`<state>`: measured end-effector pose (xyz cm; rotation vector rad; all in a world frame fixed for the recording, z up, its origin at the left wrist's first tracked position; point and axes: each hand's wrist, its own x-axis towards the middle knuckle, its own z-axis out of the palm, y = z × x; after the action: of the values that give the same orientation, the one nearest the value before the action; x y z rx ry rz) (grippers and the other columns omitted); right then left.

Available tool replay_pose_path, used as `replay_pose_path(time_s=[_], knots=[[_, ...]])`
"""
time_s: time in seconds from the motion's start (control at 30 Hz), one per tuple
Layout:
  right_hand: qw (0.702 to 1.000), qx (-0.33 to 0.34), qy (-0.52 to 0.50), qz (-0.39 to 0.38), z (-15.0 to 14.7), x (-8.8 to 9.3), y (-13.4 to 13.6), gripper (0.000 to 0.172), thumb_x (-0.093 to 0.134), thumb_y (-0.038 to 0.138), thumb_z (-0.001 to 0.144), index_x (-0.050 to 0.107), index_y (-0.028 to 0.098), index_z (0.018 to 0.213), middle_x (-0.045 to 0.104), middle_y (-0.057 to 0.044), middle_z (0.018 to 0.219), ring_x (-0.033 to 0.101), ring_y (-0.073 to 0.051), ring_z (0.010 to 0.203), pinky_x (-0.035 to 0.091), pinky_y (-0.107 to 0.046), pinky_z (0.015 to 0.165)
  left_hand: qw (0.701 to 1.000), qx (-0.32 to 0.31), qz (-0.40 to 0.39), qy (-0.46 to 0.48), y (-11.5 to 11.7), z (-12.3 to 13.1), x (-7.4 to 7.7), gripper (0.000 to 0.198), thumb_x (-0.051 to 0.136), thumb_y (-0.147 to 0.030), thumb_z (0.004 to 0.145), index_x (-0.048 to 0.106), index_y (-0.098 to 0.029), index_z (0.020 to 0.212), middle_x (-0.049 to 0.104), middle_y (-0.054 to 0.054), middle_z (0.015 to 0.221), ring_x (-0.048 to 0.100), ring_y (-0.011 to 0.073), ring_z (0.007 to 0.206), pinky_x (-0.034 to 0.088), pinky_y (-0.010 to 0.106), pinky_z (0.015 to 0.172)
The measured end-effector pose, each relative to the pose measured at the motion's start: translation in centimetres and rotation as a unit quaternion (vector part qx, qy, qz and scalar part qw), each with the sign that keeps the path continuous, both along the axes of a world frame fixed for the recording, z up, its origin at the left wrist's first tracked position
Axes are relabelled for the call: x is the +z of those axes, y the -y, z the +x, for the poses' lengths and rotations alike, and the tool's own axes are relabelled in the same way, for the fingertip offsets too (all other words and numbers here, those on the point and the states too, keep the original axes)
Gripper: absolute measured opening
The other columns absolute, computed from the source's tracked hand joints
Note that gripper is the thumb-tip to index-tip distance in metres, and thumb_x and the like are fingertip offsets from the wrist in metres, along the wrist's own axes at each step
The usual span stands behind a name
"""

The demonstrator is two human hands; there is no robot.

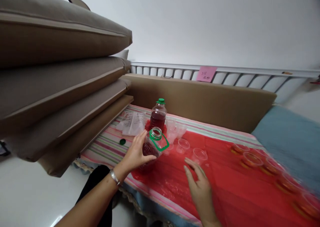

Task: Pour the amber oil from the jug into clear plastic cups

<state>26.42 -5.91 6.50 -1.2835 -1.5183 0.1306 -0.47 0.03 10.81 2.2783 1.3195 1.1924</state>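
Observation:
My left hand [137,153] is wrapped round an uncapped clear plastic bottle [149,149] with dark red liquid and a green carrying ring at its neck. My right hand [198,183] hovers over the red plastic sheet, fingers stretched out and nothing in it. Its fingertips are close to a clear plastic cup [200,155]; whether they touch is unclear. Another clear cup [183,145] stands to the left of that one. Stacked clear cups [172,128] are behind the held bottle. A second bottle [158,117] of red liquid, capped in green, stands farther back.
Several cups holding amber liquid [252,160] line the right side of the red sheet [225,177]. A green cap [122,141] and plastic bags [133,123] lie on the striped cloth [107,145]. Stacked brown cushions [62,83] rise at left; a long cushion [195,100] borders the back.

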Motion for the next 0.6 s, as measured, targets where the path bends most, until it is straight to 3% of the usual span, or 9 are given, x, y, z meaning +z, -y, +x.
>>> replay_pose_path(time_s=[0.13, 0.2, 0.27, 0.37, 0.47, 0.53, 0.6], knots=[[0.989, 0.058, 0.087, 0.106, -4.5, 5.5, 0.9, 0.030, 0.056, 0.030, 0.091, 0.060, 0.022, 0.120, 0.066, -0.011, 0.122, 0.060, -0.026, 0.113, 0.049, -0.046, 0.095, 1.000, -0.009, -0.001, 0.006, 0.8, 0.7, 0.1, 0.102, 0.076, -0.054, 0.067, 0.025, -0.020, 0.149, 0.032, 0.021, 0.155, 0.029, 0.0345, 0.143, 0.025, 0.057, 0.115], [0.976, 0.096, 0.140, 0.137, -6.1, 7.2, 0.4, 0.029, 0.059, 0.030, 0.091, 0.061, 0.022, 0.118, 0.067, -0.011, 0.118, 0.059, -0.027, 0.113, 0.047, -0.046, 0.096, 0.999, -0.027, -0.012, 0.026, 1.2, 0.8, 0.5, 0.100, 0.075, -0.055, 0.067, 0.029, -0.020, 0.148, 0.031, 0.019, 0.156, 0.026, 0.0334, 0.144, 0.022, 0.056, 0.117], [0.966, 0.127, 0.175, 0.145, -7.0, 8.0, -0.3, 0.019, 0.059, 0.032, 0.091, 0.064, 0.021, 0.105, 0.071, -0.008, 0.100, 0.062, -0.026, 0.100, 0.047, -0.045, 0.091, 0.990, -0.058, -0.066, 0.110, 1.5, 0.6, 0.9, 0.098, 0.080, -0.053, 0.062, 0.039, -0.022, 0.144, 0.033, 0.015, 0.156, 0.025, 0.0321, 0.145, 0.017, 0.052, 0.119], [0.964, 0.149, 0.186, 0.116, -7.2, 7.9, -1.2, 0.016, 0.056, 0.031, 0.093, 0.064, 0.021, 0.084, 0.064, -0.003, 0.074, 0.057, -0.021, 0.076, 0.047, -0.038, 0.076, 0.945, -0.061, -0.170, 0.271, 1.3, -0.5, 0.6, 0.088, 0.080, -0.052, 0.062, 0.047, -0.024, 0.139, 0.039, 0.010, 0.154, 0.030, 0.0293, 0.143, 0.019, 0.045, 0.120], [0.973, 0.164, 0.134, 0.095, -6.4, 7.4, -1.6, 0.018, 0.054, 0.028, 0.094, 0.060, 0.021, 0.078, 0.058, -0.001, 0.070, 0.052, -0.018, 0.070, 0.043, -0.032, 0.067, 0.907, 0.030, -0.225, 0.356, 0.6, -1.8, -1.9, 0.068, 0.059, -0.060, 0.079, 0.050, -0.021, 0.134, 0.045, 0.012, 0.150, 0.036, 0.0285, 0.140, 0.026, 0.045, 0.116], [0.979, 0.165, 0.077, 0.093, -5.4, 7.2, -1.7, 0.019, 0.052, 0.026, 0.094, 0.058, 0.021, 0.077, 0.057, 0.000, 0.070, 0.053, -0.017, 0.071, 0.043, -0.029, 0.066, 0.872, 0.089, -0.270, 0.397, 0.1, -2.4, -4.3, 0.060, 0.054, -0.062, 0.081, 0.060, -0.017, 0.120, 0.057, 0.016, 0.138, 0.044, 0.0324, 0.134, 0.031, 0.048, 0.112], [0.983, 0.160, 0.029, 0.084, -4.4, 6.9, -2.0, 0.020, 0.052, 0.024, 0.094, 0.058, 0.021, 0.075, 0.057, -0.001, 0.072, 0.054, -0.017, 0.072, 0.043, -0.028, 0.067, 0.835, 0.111, -0.327, 0.428, -0.1, -2.6, -6.5, 0.056, 0.058, -0.062, 0.077, 0.066, -0.014, 0.106, 0.068, 0.018, 0.119, 0.057, 0.0354, 0.121, 0.039, 0.050, 0.105]])
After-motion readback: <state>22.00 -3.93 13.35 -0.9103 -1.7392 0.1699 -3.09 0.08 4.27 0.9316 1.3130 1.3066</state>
